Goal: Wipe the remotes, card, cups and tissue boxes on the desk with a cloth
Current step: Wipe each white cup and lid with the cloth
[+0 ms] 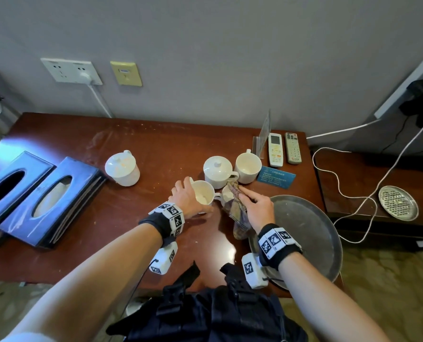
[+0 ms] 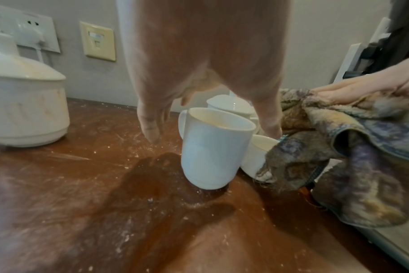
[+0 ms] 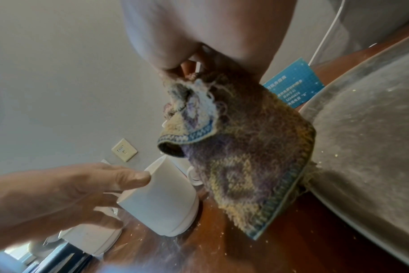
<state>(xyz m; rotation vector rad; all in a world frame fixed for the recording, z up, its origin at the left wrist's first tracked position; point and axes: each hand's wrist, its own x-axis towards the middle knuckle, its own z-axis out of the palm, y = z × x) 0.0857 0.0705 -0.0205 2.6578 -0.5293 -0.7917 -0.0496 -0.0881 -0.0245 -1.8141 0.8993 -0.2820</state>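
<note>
From the head view I see my left hand [image 1: 187, 197] spread around an open cup [image 1: 203, 193] at frame centre, fingers loose and straight, not closed on it. My right hand [image 1: 257, 208] just right of it pinches a patterned cloth [image 1: 237, 208], whose tip pokes at a small white piece [image 1: 227, 195] beside the cup; I can't tell whether that is a lid or another cup, as the cloth covers most of it. Only this view shows the two remotes [image 1: 283, 150] at upper right, the two dark tissue boxes [image 1: 42, 193] at left, and a lidded cup [image 1: 122, 167] between. The right wrist view alone lets me read the blue card [image 3: 293, 84]: "WIFI" and "12345678" come through, the rest too small. The tray [image 3: 367, 129] is cut off at that frame's right edge. The left wrist view shows dusty specks on the desk [image 2: 82, 184] and the cup [image 2: 215, 147] standing upright, its handle mostly hidden behind it
</note>
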